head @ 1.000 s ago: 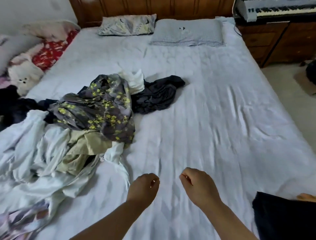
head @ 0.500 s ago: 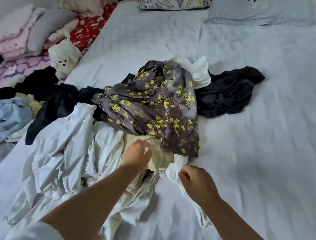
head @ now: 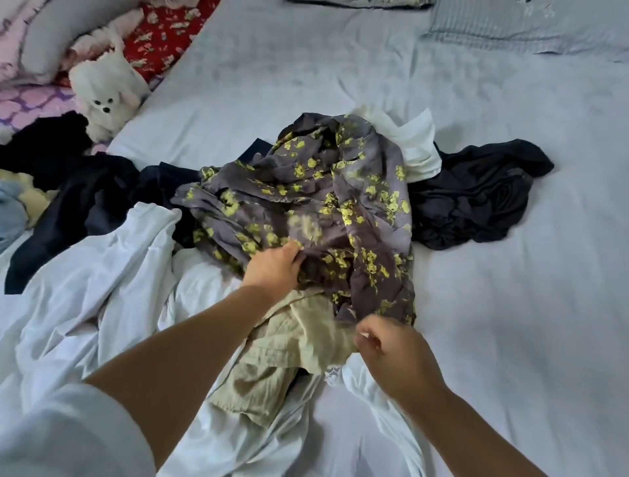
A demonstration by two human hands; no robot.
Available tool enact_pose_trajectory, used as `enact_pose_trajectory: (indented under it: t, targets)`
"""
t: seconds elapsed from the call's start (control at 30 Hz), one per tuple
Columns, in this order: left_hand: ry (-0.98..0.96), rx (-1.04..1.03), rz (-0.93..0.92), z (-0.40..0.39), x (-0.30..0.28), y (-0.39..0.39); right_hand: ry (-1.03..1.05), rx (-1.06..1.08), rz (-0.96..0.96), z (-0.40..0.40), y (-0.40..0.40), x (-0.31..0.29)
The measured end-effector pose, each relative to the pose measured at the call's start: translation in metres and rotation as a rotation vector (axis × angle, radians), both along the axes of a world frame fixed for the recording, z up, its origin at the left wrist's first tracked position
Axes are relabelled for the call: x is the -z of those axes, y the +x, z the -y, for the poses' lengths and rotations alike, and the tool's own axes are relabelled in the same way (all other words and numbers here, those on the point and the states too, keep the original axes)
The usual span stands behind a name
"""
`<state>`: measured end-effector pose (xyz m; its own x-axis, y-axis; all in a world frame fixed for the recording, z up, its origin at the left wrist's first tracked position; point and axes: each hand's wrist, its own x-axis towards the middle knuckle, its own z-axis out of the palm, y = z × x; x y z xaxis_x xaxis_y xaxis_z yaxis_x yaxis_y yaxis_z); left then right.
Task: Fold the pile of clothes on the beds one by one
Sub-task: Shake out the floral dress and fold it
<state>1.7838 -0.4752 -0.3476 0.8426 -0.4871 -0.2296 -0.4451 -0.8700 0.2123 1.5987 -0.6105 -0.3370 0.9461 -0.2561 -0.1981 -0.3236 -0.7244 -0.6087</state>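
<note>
A wide bed (head: 510, 306) is filling nearly the whole view, its pale grey-blue sheet lying wrinkled under soft, even light. A grey striped pillow (head: 524, 27) is resting at the far right, with the edge of a patterned pillow (head: 360, 3) just showing beside it. Along the left edge, a white plush dog (head: 105, 95) is sitting against a red floral fabric (head: 163, 34) and pink-and-purple bedding (head: 27, 105).
</note>
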Motion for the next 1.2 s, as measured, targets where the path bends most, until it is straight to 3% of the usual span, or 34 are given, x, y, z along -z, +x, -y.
enact_pose_trajectory:
  t: [0.17, 0.3, 0.5, 0.7, 1.03, 1.1, 1.2]
  targets:
    - [-0.164, 0.3, -0.087, 0.015, -0.036, -0.088, 0.001, -0.074, 0.091, -0.001, -0.006, -0.014]
    - [-0.359, 0.307, -0.174, 0.01, -0.058, -0.141, 0.053, -0.044, 0.127, 0.001, -0.03, -0.03]
    - [-0.439, 0.24, -0.172, -0.035, -0.076, -0.187, 0.063, -0.026, -0.16, 0.015, -0.097, -0.057]
    - [-0.331, 0.116, -0.081, -0.061, -0.081, -0.243, 0.041, -0.012, -0.34, 0.038, -0.192, -0.076]
    - [-0.135, 0.132, -0.351, -0.011, -0.084, -0.386, 0.022, -0.1, -0.847, 0.104, -0.384, -0.084]
    - [-0.064, 0.144, -0.385, -0.001, -0.083, -0.401, 0.021, -0.059, -0.818, 0.109, -0.396, -0.086]
    - [0.01, 0.144, -0.413, 0.008, -0.074, -0.409, 0.012, 0.043, -0.614, 0.104, -0.388, -0.088]
